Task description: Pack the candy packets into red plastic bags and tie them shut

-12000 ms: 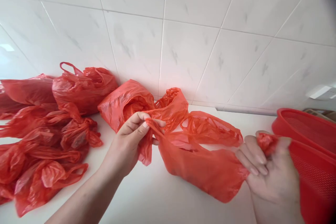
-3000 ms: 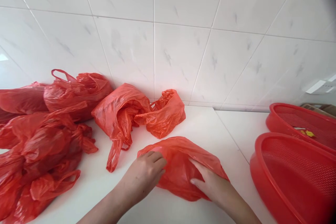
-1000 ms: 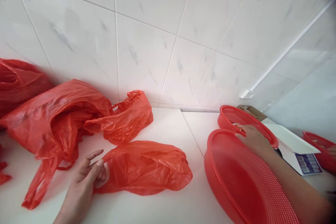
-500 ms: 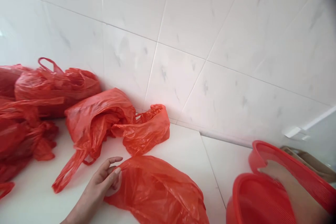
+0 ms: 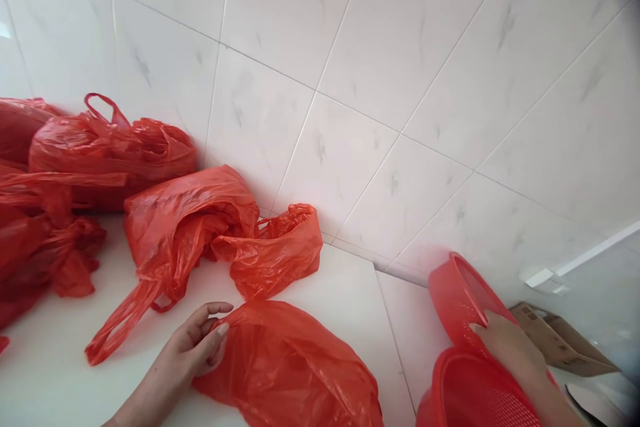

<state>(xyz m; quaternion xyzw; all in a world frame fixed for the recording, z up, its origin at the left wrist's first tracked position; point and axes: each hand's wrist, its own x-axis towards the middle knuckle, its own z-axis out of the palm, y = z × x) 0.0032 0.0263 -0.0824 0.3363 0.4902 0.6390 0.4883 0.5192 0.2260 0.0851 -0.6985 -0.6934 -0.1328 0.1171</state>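
Observation:
My left hand (image 5: 193, 347) pinches the near-left edge of a thin red plastic bag (image 5: 300, 360) lying on the white tabletop. The bag spreads toward the bottom of the view, where part of it is cut off. On the right, my right hand (image 5: 513, 350) is closed over the rim of a red plastic basket (image 5: 450, 300) with small holes, held tilted near the wall. A second red basket (image 5: 437, 390) stands in front of it, partly out of view. Some fingers of my right hand are hidden by the rim.
Crumpled red plastic bags (image 5: 195, 213) lie along the wall at the left, several of them bulky. White marbled tiles (image 5: 320, 147) form the wall behind. An open cardboard box (image 5: 565, 340) sits low at the far right. A seam runs across the white tabletop (image 5: 345, 287).
The held basket has shifted left and tipped more upright, with my right hand on it. The cardboard box shows more. My left hand still pinches the bag; the view has turned slightly.

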